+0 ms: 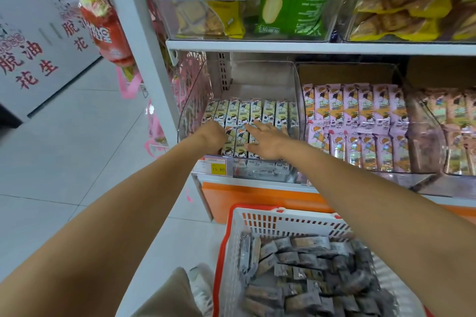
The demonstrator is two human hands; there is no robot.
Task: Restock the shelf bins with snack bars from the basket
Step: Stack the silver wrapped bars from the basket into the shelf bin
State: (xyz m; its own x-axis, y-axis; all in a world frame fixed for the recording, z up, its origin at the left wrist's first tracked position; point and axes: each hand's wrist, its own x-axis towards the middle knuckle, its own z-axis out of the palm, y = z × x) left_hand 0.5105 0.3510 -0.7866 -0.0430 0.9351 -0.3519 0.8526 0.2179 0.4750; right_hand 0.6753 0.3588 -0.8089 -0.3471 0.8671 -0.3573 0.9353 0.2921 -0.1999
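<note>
Both my hands reach into the leftmost clear shelf bin (pixel 300 100), which holds rows of pale green-and-white snack bars (pixel 268 112). My left hand (pixel 212 136) is at the bin's left side with its fingers bent down among the bars and hidden, so what they grip cannot be told. My right hand (pixel 265 140) lies flat with fingers spread on the front row of bars. Below, at my feet, a red-and-white basket (pixel 283 221) holds several grey-wrapped snack bars (pixel 306 265).
The neighbouring bin holds pink-wrapped bars (pixel 360 110), with brownish-pink ones (pixel 453 116) further right. Green and yellow snack bags (pixel 291 5) fill the shelf above. A price tag (pixel 212 167) hangs on the bin's front. The white shelf upright (pixel 146 59) stands left; tiled floor lies beyond.
</note>
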